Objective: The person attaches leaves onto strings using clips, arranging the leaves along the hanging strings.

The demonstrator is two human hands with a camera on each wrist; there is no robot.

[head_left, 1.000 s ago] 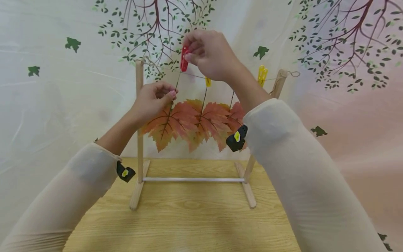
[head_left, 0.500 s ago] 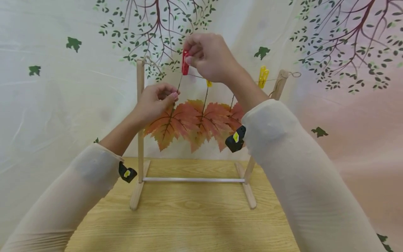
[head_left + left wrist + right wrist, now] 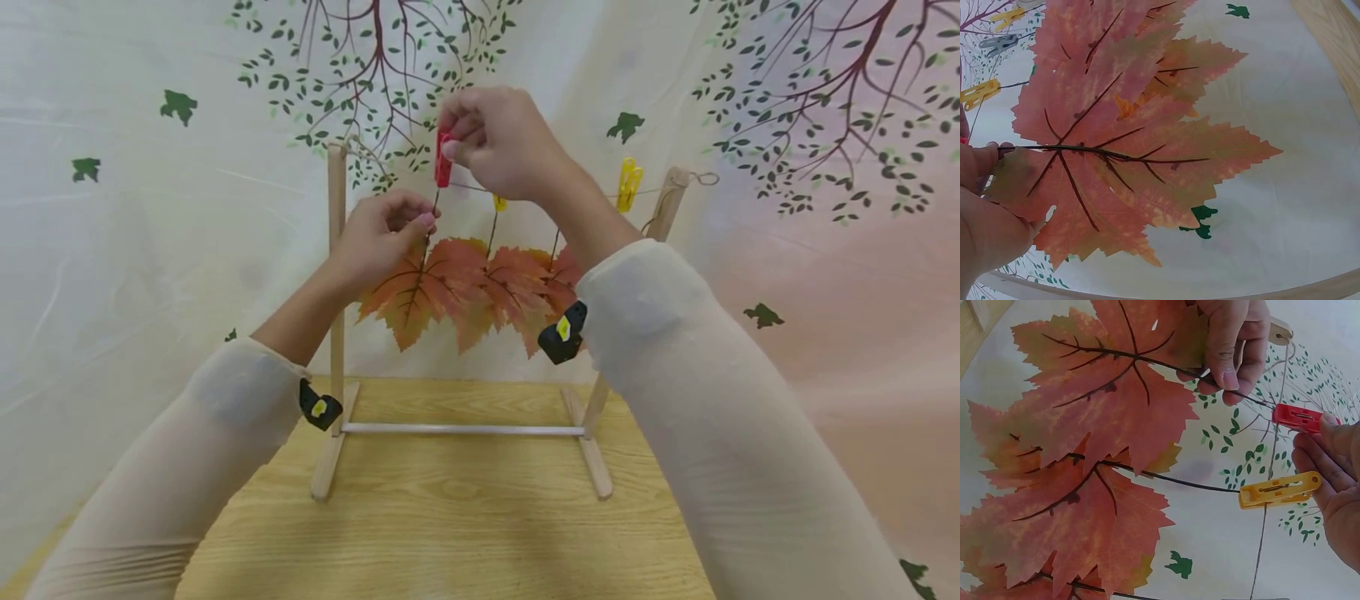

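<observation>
With thumb and fingers my left hand pinches the dark stem of an orange-red artificial maple leaf, just above the blade. My right hand grips a red clothespin by its upper end. In the right wrist view the red clothespin lies across the string, and the leaf's stem reaches its tip. Beside it a yellow clothespin holds a second leaf by its stem. More leaves hang behind, overlapping; my right forearm partly hides them in the head view.
The string runs between a left wooden post and a right wooden post. A white rod joins their feet on the wooden table. Another yellow clothespin and a grey clothespin sit farther along. A painted backdrop hangs behind.
My left hand has shifted slightly right, carrying the front leaf along. My right hand and the red clothespin have come down a little. Both grips stay the same.
</observation>
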